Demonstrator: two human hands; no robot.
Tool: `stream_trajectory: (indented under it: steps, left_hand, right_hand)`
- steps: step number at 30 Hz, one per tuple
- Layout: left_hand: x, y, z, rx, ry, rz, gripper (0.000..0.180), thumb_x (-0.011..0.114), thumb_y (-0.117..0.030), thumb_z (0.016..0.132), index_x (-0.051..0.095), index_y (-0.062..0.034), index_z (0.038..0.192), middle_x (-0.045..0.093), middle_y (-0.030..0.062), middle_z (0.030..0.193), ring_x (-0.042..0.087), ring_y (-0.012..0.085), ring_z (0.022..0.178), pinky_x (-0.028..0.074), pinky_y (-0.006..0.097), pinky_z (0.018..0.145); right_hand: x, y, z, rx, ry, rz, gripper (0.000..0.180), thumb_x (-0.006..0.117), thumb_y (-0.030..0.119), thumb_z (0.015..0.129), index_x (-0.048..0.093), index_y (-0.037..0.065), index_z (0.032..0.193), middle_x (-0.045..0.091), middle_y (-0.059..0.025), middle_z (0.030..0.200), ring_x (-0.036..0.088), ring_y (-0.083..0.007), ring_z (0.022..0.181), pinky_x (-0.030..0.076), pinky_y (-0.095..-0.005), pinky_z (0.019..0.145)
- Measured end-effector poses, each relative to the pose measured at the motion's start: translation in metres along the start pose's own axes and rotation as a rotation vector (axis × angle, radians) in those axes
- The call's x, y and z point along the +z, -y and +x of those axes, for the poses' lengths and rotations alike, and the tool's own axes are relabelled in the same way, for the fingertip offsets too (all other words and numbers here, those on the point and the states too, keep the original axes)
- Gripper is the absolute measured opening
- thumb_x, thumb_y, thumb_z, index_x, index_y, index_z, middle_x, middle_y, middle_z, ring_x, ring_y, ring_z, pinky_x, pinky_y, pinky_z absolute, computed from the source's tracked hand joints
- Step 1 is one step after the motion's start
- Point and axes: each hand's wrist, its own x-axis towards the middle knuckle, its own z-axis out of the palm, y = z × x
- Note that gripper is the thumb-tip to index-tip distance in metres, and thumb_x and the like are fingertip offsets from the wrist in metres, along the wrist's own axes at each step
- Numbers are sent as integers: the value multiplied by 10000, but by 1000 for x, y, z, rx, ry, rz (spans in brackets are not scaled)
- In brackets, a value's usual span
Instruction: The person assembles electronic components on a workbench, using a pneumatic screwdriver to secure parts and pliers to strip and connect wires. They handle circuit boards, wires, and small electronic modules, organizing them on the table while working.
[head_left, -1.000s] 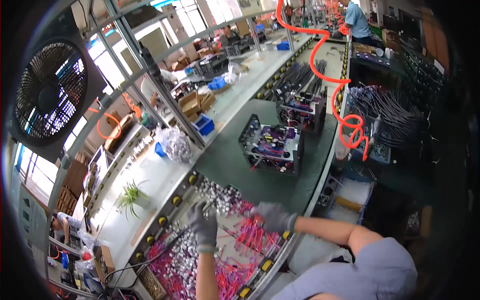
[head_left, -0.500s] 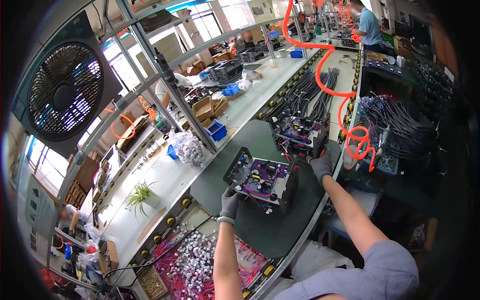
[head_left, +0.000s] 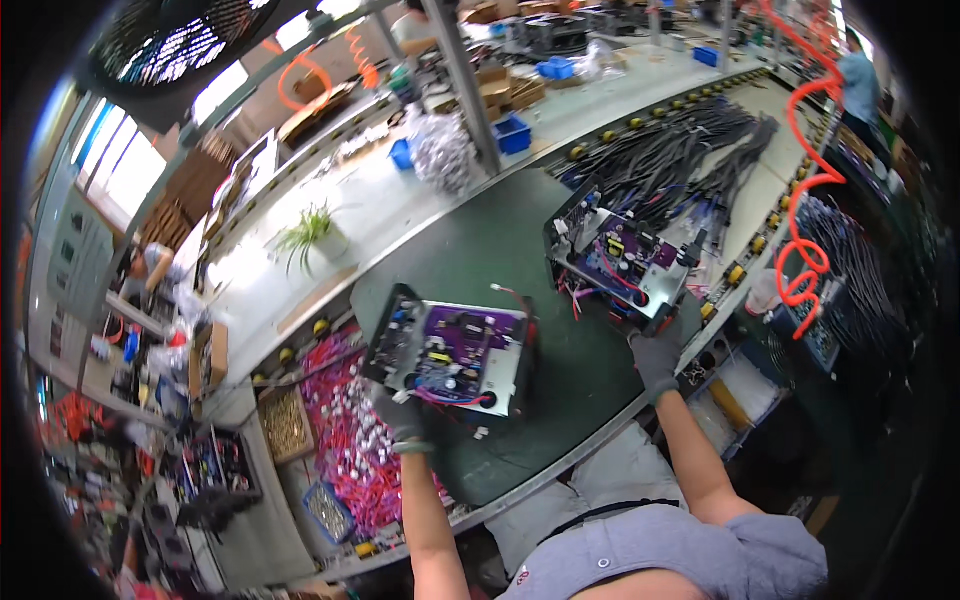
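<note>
You are apparently positioning two open electronics units on the line, one hand to each. Your left hand [head_left: 395, 415] is touching the lower left corner of the near unit [head_left: 455, 350]; fingers partly hidden, cannot tell whether it is gripping. Your right hand [head_left: 655, 362] is reaching to the near corner of the far unit [head_left: 620, 255]; grip also unclear. Both units are sitting apart on the green board [head_left: 570, 385], circuitry facing up. The next move is probably calling for a firm, level hold, clear of loose wires [head_left: 440, 398].

Surface: pink-red leads [head_left: 350, 440] are lying left of the board, black cables [head_left: 680, 150] beyond it.

Room: a potted plant [head_left: 312, 238] is standing on the white bench [head_left: 260, 280]; an orange coiled hose [head_left: 834, 178] is hanging at right; a co-worker [head_left: 858, 88] in blue is standing farther along.
</note>
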Motion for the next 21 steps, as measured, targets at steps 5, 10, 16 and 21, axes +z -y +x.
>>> stream_trajectory:
  steps: [5,10,16,21]
  left_hand:
    - [-43,-66,-48,-281,-303,564,343,647,-177,861,612,50,1116,684,239,1005,648,415,897,491,466,802]
    - [-21,-117,-122,-277,-242,546,440,616,-304,933,560,31,1213,651,266,1049,640,423,946,489,454,812]
    - [-35,-126,-150,-52,-323,519,253,622,-139,923,605,-5,1136,632,133,1006,628,247,888,502,343,786]
    - [-26,-145,-161,-218,-125,130,232,591,-50,916,616,-17,1145,640,34,876,598,130,775,504,288,686]
  right_hand:
    - [-18,17,37,-322,404,-273,617,832,267,622,585,-6,1117,684,-195,925,667,-361,780,542,-428,717]
    - [66,56,100,-287,621,46,451,664,67,769,574,20,1208,695,-151,1002,670,-244,918,525,-373,800]
    - [29,31,65,-190,498,-69,569,704,146,836,504,46,1359,666,-114,1120,636,-222,974,493,-333,866]
    - [-7,-7,-3,-371,596,290,508,719,122,822,565,16,1294,664,-146,1139,652,-246,982,500,-316,862]
